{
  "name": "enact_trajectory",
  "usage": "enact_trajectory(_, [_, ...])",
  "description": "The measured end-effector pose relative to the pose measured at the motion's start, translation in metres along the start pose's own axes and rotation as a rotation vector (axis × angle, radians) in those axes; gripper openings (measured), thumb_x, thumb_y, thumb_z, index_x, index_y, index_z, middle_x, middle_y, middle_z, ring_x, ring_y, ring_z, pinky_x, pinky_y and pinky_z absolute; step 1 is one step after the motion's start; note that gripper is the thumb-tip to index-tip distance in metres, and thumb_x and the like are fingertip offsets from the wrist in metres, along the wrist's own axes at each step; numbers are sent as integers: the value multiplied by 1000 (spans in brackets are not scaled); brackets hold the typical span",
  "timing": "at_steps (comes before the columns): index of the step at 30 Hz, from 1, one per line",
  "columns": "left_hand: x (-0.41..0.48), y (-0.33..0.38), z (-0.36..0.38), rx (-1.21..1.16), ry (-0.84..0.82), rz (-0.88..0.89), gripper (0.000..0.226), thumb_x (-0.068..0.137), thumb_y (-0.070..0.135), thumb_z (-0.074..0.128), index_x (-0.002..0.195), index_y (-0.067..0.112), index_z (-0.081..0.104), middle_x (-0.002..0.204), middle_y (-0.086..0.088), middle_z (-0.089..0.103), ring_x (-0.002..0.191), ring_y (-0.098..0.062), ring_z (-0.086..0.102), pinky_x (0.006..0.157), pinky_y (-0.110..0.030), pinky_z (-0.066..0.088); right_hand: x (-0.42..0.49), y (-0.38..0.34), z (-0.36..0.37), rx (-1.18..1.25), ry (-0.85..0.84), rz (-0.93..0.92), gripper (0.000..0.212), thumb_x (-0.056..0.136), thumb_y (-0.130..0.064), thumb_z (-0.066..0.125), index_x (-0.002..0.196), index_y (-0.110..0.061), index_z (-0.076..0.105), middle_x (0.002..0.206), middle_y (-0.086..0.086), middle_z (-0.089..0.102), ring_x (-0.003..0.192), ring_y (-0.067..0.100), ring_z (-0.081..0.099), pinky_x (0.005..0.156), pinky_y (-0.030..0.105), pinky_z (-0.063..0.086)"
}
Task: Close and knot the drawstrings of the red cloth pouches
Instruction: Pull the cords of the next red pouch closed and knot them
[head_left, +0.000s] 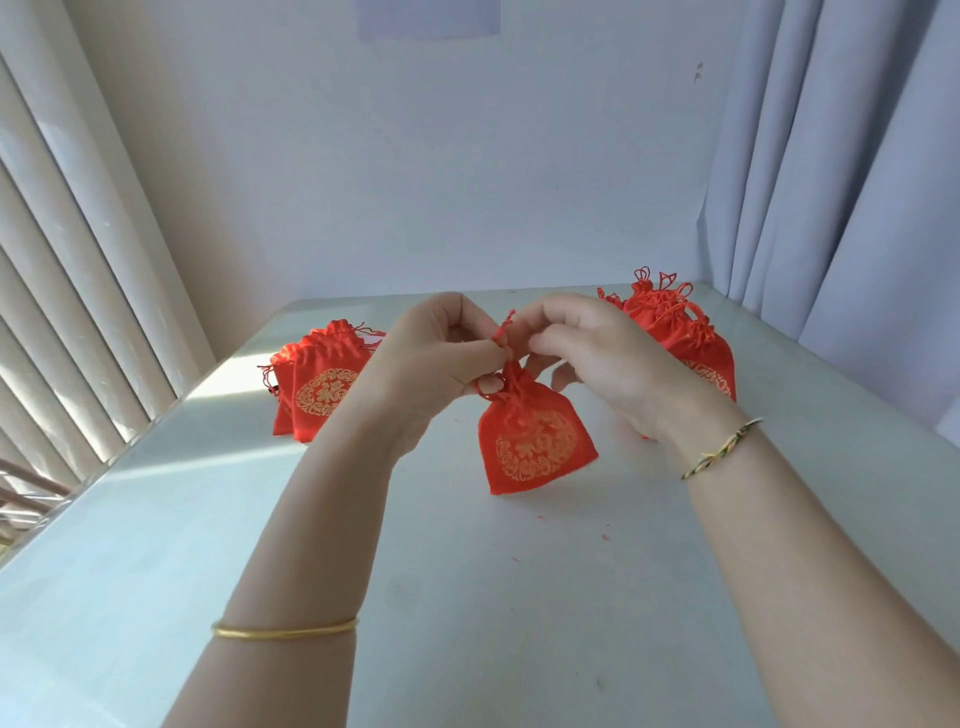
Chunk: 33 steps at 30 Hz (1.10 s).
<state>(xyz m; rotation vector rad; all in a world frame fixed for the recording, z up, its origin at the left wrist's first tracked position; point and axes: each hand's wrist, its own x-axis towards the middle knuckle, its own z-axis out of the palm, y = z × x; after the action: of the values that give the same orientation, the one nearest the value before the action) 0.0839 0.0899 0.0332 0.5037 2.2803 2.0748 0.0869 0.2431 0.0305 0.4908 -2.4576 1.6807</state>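
Work on the pouches looks roughly midway, judging by the two heaps on the table (467, 597). The far-right heap (670, 322) shows gathered necks with looped cords standing up, so those appear finished. The far-left heap (317, 395) lies flatter, with necks less bunched and loose cords trailing, so those probably wait their turn.

One red pouch (535, 441) is in hand between the heaps, near the middle of the table. Its mouth is drawn tight into a puckered neck, so the closing seems done; the knot looks unfinished, since the drawstring (505, 332) rises in a loose tangle between the fingers.

The left hand (441, 353), with a gold bangle (284, 627) on its forearm, pinches the drawstring just above the neck between thumb and forefinger, the other fingers curled in. The right hand (587, 353), with a braided bracelet (722, 448) at its wrist, curls its fingers and pinches the upper part of the cord.

The pouch hangs from the cord with its long axis close to upright, neck toward the hands and base toward the table, tilted slightly. Its gold emblem faces the camera. Whether the base touches the table cannot be told.
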Motion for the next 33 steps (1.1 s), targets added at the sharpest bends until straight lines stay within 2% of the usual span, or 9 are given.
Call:
enact_trajectory(3, [-1,1,6,169,75,180,22,79,-13,53,81,8,56,66,-2,59,50,-6,54,48,-13,41,1,4,2,45,9,42,22,89,-2,46,86,-15,63,70,-7,64,57,3,55,54,20,37])
enact_trajectory(6, [1,-2,11,306,155,342,28,77,-8,56,81,20,59,78,4,64,68,-7,59,61,-17,47,1,7,4,161,-25,84,16,93,-11,49,87,-13,64,72,0,65,64,11,56,59,23,38])
enact_trajectory(10, [1,-5,15,387,219,426,34,78,-3,60,81,30,60,80,10,64,70,-8,60,67,-29,54,0,9,5,323,-130,122,25,92,-7,44,76,-16,60,67,-4,60,57,6,52,54,18,39])
enact_trajectory(13, [1,-6,14,428,236,459,30,79,0,62,81,30,62,78,15,65,71,-3,60,71,-25,53,2,11,4,370,-120,133,22,92,-6,45,76,-16,58,68,-4,57,59,8,50,56,21,36])
enact_trajectory(16, [3,-7,13,409,237,443,27,79,2,63,79,29,65,77,14,67,74,-7,63,71,-27,54,5,13,7,390,-41,153,23,89,-7,48,72,-18,58,64,-5,59,61,9,53,62,26,36])
enact_trajectory(21, [3,-8,13,334,239,389,26,81,1,64,76,26,66,72,14,66,66,5,60,63,-11,48,10,16,7,557,86,261,27,86,-9,36,67,-16,55,60,-3,63,59,11,57,64,29,39])
enact_trajectory(26, [5,-12,9,69,194,215,15,83,4,66,78,18,70,73,3,71,69,-10,66,69,-27,56,11,16,3,695,91,324,30,86,-16,32,57,-17,40,69,3,64,67,16,61,76,34,42])
enact_trajectory(28, [5,-13,5,-4,182,173,11,86,5,63,82,13,71,75,0,70,68,-9,64,66,-25,54,12,18,3,706,116,340,32,89,-18,34,58,-18,39,73,5,66,71,19,63,79,35,44])
enact_trajectory(33, [10,-18,-5,-129,236,94,22,94,14,52,78,11,67,83,0,70,79,-10,64,73,-25,52,12,23,2,684,200,331,33,95,-20,43,62,-17,43,58,-3,63,62,15,63,65,29,49])
